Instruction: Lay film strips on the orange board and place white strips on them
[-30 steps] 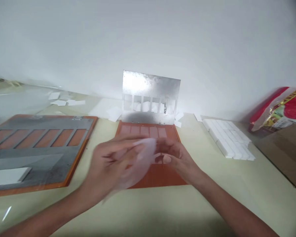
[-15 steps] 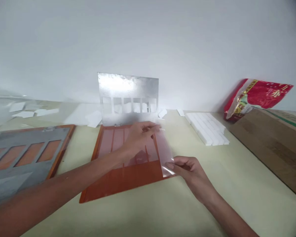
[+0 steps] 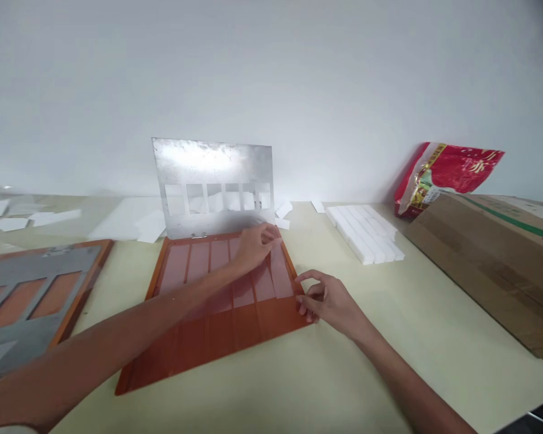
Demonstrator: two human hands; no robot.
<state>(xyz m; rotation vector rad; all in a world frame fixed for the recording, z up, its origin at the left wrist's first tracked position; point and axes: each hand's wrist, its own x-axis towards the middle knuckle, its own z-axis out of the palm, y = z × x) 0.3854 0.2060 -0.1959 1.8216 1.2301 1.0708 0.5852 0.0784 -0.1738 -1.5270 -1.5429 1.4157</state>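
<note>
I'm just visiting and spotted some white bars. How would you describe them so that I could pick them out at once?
Find the cardboard box at the right end of the pale table. Just left of it, below the red printed bag, lies a block of white rectangular bars. Unlike the loose, thin white scraps farther left, these are thick and packed side by side.

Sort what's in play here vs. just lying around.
In use: left hand on the clear film; right hand beside the film's near corner; orange board under the film; slotted steel plate upright at the board's far edge.

Lying about: white bars; red printed bag; cardboard box; second orange board; white scraps.
</note>
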